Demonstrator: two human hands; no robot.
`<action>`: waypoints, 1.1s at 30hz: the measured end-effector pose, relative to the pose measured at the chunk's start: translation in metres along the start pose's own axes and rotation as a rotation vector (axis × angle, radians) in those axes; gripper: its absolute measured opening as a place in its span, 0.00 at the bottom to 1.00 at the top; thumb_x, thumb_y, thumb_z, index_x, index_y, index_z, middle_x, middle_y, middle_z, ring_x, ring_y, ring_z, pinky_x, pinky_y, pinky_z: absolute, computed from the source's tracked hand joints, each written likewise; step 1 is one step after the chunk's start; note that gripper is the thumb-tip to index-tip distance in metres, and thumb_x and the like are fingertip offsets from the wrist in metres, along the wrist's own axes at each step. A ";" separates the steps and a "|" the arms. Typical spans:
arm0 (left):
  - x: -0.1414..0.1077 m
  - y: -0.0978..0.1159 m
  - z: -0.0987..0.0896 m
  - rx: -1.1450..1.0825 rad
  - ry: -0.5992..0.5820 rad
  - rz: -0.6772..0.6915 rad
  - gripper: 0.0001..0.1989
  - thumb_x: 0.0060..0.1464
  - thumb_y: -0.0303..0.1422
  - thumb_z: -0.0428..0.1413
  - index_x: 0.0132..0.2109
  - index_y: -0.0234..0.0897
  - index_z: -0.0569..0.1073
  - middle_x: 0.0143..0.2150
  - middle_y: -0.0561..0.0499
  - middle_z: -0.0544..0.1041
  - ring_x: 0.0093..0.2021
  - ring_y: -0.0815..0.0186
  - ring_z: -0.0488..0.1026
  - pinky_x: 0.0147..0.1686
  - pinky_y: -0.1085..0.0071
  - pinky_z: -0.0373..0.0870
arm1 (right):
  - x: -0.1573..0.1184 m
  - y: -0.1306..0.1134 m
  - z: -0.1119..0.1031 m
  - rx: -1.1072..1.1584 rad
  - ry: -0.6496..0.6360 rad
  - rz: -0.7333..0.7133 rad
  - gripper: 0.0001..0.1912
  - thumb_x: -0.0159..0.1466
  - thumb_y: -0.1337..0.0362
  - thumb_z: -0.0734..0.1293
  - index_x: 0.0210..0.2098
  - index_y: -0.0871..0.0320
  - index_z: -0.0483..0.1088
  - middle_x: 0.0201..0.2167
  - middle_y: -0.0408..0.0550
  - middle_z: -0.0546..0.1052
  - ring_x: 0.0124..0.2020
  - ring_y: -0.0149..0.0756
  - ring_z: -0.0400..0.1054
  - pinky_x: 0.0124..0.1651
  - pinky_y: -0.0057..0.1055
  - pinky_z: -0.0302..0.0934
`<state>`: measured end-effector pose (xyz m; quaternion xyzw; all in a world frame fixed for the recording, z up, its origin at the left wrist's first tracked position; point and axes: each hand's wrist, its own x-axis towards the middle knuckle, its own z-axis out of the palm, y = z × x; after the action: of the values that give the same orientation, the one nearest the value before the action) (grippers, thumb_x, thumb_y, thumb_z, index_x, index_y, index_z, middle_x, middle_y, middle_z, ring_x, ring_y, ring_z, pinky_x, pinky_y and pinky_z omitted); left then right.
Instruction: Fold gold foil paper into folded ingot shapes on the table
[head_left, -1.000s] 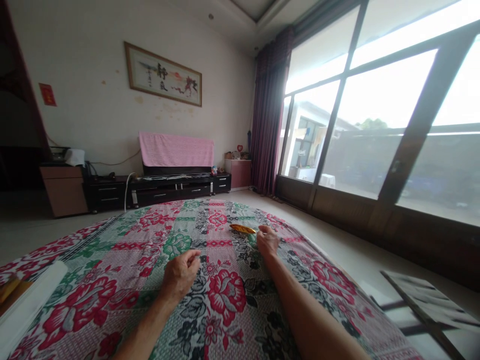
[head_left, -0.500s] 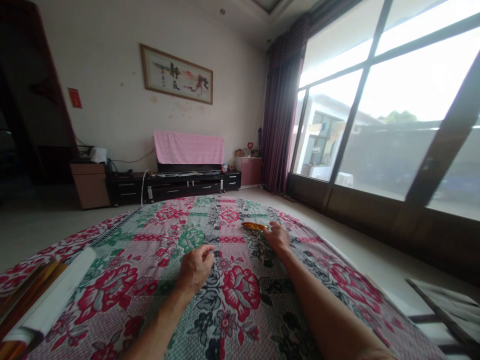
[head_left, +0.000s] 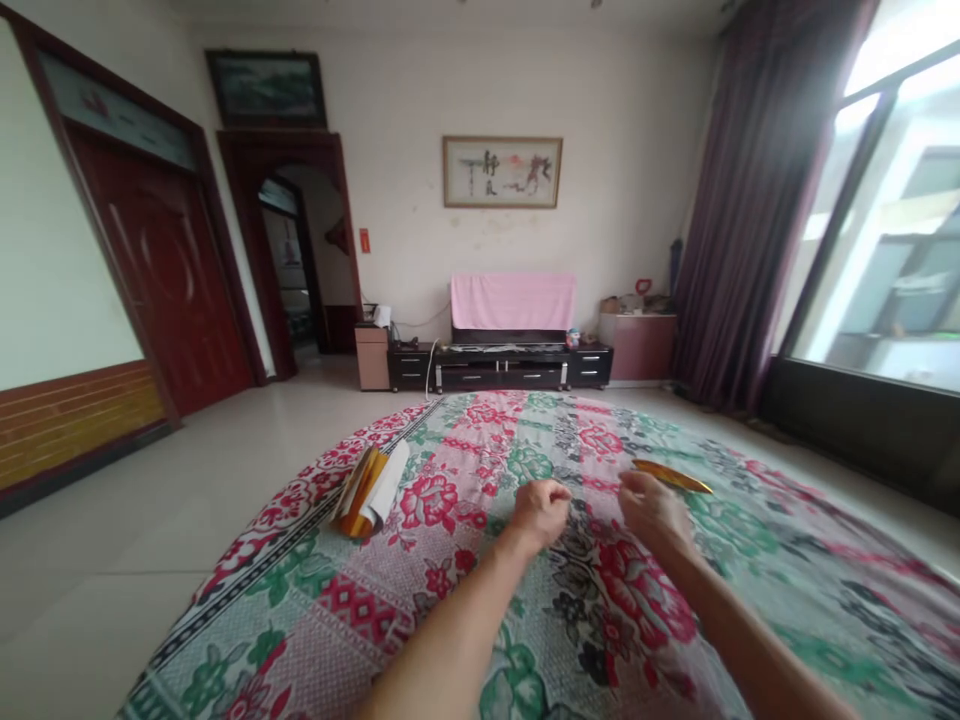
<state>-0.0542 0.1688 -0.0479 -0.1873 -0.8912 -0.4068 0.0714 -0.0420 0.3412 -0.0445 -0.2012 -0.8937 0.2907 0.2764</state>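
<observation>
My left hand [head_left: 541,512] is closed over the middle of the flowered cloth [head_left: 442,590]; whatever its curled fingers may hold is hidden. To its right, my right hand [head_left: 651,508] has its fingers curled too, and nothing can be made out in them. A shiny gold piece [head_left: 673,476] lies on the cloth just behind and beside my right hand. Further left on the cloth rests a curled bundle of gold sheet [head_left: 367,495] with white paper [head_left: 391,482] around it.
Beyond the cloth-covered round surface stands a low black cabinet [head_left: 499,370] with a pink cloth [head_left: 514,302] above it. A purple curtain [head_left: 739,210] and windows are at the right. A red door [head_left: 161,265] is at the left.
The view has swung left, showing the doors and the whole gold and white bundle. My right hand has come nearer to my left hand, and the gold piece is now behind it.
</observation>
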 end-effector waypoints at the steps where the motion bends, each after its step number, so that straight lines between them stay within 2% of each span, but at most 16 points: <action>1: -0.002 0.000 -0.008 0.015 0.003 -0.006 0.12 0.47 0.27 0.53 0.39 0.35 0.78 0.31 0.50 0.80 0.32 0.68 0.75 0.34 0.77 0.68 | -0.008 -0.011 0.003 0.008 -0.051 0.004 0.17 0.51 0.65 0.62 0.37 0.55 0.76 0.30 0.49 0.78 0.31 0.39 0.72 0.34 0.29 0.60; 3: -0.007 0.001 -0.032 0.063 0.045 -0.015 0.12 0.48 0.27 0.53 0.39 0.36 0.78 0.33 0.48 0.80 0.34 0.66 0.75 0.37 0.75 0.68 | -0.022 -0.032 0.008 0.043 -0.124 0.001 0.17 0.51 0.66 0.61 0.39 0.56 0.76 0.32 0.48 0.78 0.32 0.38 0.72 0.34 0.28 0.60; 6: -0.019 -0.001 -0.088 0.185 0.214 -0.053 0.15 0.54 0.29 0.46 0.43 0.36 0.76 0.42 0.42 0.77 0.43 0.61 0.73 0.45 0.68 0.65 | -0.042 -0.059 0.019 0.137 -0.205 -0.048 0.18 0.53 0.68 0.60 0.40 0.60 0.75 0.33 0.48 0.78 0.36 0.38 0.72 0.37 0.27 0.60; 8: -0.028 -0.008 -0.131 0.467 0.359 -0.101 0.15 0.56 0.31 0.45 0.41 0.38 0.76 0.43 0.43 0.77 0.43 0.60 0.72 0.43 0.67 0.66 | -0.057 -0.073 0.028 0.187 -0.215 -0.099 0.17 0.53 0.69 0.60 0.39 0.60 0.74 0.34 0.48 0.78 0.37 0.38 0.72 0.38 0.27 0.60; 9: -0.032 -0.013 -0.152 0.579 0.377 -0.167 0.15 0.55 0.31 0.45 0.40 0.39 0.76 0.42 0.44 0.77 0.44 0.59 0.73 0.43 0.67 0.66 | -0.064 -0.078 0.033 0.202 -0.217 -0.141 0.17 0.53 0.70 0.60 0.39 0.60 0.74 0.34 0.48 0.78 0.36 0.37 0.71 0.38 0.27 0.60; 11: -0.038 -0.026 -0.185 0.732 0.319 -0.325 0.14 0.53 0.29 0.47 0.38 0.39 0.77 0.42 0.44 0.77 0.45 0.58 0.72 0.42 0.67 0.66 | -0.078 -0.083 0.042 0.202 -0.207 -0.210 0.16 0.53 0.71 0.59 0.36 0.59 0.74 0.33 0.48 0.77 0.33 0.36 0.71 0.37 0.27 0.59; 13: -0.041 -0.041 -0.206 0.746 0.287 -0.406 0.13 0.51 0.28 0.48 0.36 0.37 0.77 0.40 0.41 0.78 0.43 0.55 0.73 0.40 0.65 0.68 | -0.088 -0.084 0.047 0.205 -0.172 -0.341 0.16 0.53 0.74 0.57 0.35 0.60 0.74 0.31 0.48 0.76 0.33 0.35 0.69 0.38 0.26 0.58; 15: -0.042 -0.053 -0.216 0.746 0.262 -0.466 0.11 0.49 0.28 0.50 0.36 0.35 0.78 0.40 0.38 0.78 0.42 0.53 0.74 0.38 0.64 0.68 | -0.095 -0.082 0.050 0.219 -0.140 -0.413 0.16 0.53 0.75 0.57 0.33 0.60 0.73 0.29 0.48 0.75 0.32 0.34 0.69 0.37 0.26 0.58; 18: -0.041 -0.065 -0.216 0.739 0.238 -0.525 0.12 0.48 0.30 0.53 0.38 0.35 0.77 0.41 0.37 0.78 0.42 0.53 0.74 0.38 0.65 0.69 | -0.097 -0.078 0.050 0.249 -0.138 -0.429 0.14 0.53 0.74 0.57 0.32 0.60 0.73 0.28 0.47 0.75 0.31 0.35 0.68 0.36 0.26 0.57; 25: -0.041 -0.076 -0.211 0.734 0.185 -0.590 0.13 0.45 0.32 0.55 0.40 0.34 0.77 0.43 0.36 0.77 0.44 0.52 0.74 0.39 0.65 0.68 | -0.095 -0.077 0.050 0.284 -0.149 -0.416 0.13 0.54 0.73 0.58 0.30 0.59 0.73 0.28 0.47 0.76 0.31 0.34 0.69 0.36 0.26 0.57; 33: -0.035 -0.086 -0.206 0.733 0.143 -0.630 0.12 0.43 0.30 0.54 0.37 0.34 0.78 0.41 0.35 0.77 0.42 0.50 0.75 0.35 0.64 0.69 | -0.096 -0.078 0.050 0.274 -0.170 -0.402 0.14 0.54 0.74 0.58 0.31 0.59 0.74 0.29 0.48 0.76 0.32 0.36 0.70 0.37 0.27 0.57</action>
<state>-0.0611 -0.0478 0.0178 0.1573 -0.9820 -0.0799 0.0672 -0.0147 0.2121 -0.0654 0.0450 -0.8879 0.3643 0.2774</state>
